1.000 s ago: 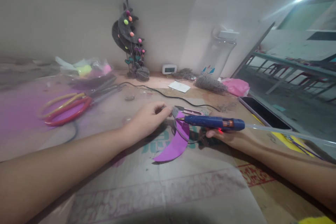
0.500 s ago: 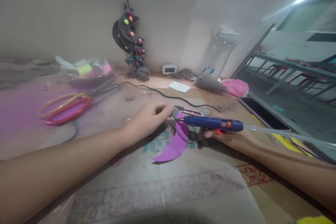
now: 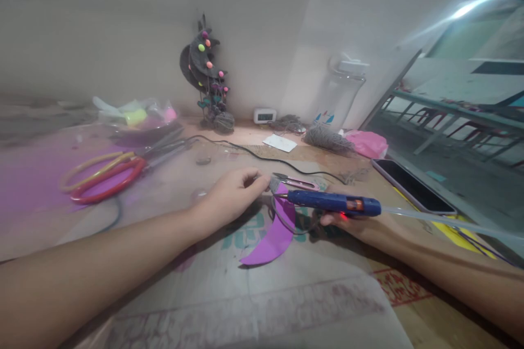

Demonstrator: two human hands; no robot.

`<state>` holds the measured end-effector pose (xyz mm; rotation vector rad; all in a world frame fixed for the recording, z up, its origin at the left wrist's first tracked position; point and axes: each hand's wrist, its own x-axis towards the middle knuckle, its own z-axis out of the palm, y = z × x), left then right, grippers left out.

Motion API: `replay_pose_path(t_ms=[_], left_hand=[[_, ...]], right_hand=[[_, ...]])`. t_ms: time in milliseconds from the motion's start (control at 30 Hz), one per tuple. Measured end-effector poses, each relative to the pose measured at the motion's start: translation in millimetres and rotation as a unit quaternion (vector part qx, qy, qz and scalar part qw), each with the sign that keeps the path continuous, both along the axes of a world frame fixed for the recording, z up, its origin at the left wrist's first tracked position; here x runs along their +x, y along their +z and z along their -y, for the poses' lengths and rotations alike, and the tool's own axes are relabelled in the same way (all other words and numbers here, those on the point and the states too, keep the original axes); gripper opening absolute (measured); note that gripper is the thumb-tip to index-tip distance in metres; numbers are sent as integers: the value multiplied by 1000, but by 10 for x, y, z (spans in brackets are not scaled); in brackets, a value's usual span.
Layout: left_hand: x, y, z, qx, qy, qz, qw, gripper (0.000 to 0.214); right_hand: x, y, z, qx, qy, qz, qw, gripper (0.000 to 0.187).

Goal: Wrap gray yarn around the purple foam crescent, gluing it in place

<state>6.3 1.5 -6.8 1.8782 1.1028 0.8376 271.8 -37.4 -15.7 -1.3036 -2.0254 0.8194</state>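
My right hand (image 3: 341, 215) is closed around a blue glue gun (image 3: 323, 200), with a clear glue stick (image 3: 426, 215) running out of its back end. The gun's nozzle touches or hovers just over the upper end of a purple crescent (image 3: 272, 237); I cannot tell which. Grey yarn (image 3: 276, 182) is wrapped around that upper end, and a loose strand hangs along the crescent toward my right hand. My left hand (image 3: 239, 191) pinches the crescent's wrapped tip between thumb and fingers. Just behind the nozzle lies a pair of pink thread snips (image 3: 301, 182).
Red-and-yellow-handled scissors (image 3: 108, 177) lie at the left, near a plastic bag (image 3: 137, 117). At the back are a dark moon ornament (image 3: 204, 68), a small clock (image 3: 265, 115), grey yarn (image 3: 329, 139) and a bottle (image 3: 339, 95). A black cord (image 3: 262, 151) crosses the table; a phone (image 3: 413, 188) lies right.
The whole scene sits slightly lower in the view, as the camera has tilted. Both hands, the glue gun and the crescent keep nearly the same positions relative to each other.
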Motion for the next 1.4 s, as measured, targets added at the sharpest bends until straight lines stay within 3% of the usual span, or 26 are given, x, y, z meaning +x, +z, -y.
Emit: replay_pose_path(t_ms=[333, 633, 1033, 1400], left_hand=[[-7, -9, -3, 5, -9, 0, 1000, 33], [-7, -4, 0, 0, -10, -13, 1000, 34], [-20, -18, -14, 12, -21, -13, 1000, 35], [-19, -13, -10, 10, -19, -19, 1000, 34]], right_hand=[[-68, 100, 37, 8, -5, 36, 999, 22], [-51, 118, 47, 9, -23, 31, 999, 29], [-13, 70, 31, 11, -20, 29, 999, 30], [8, 34, 8, 40, -60, 62, 995, 39]])
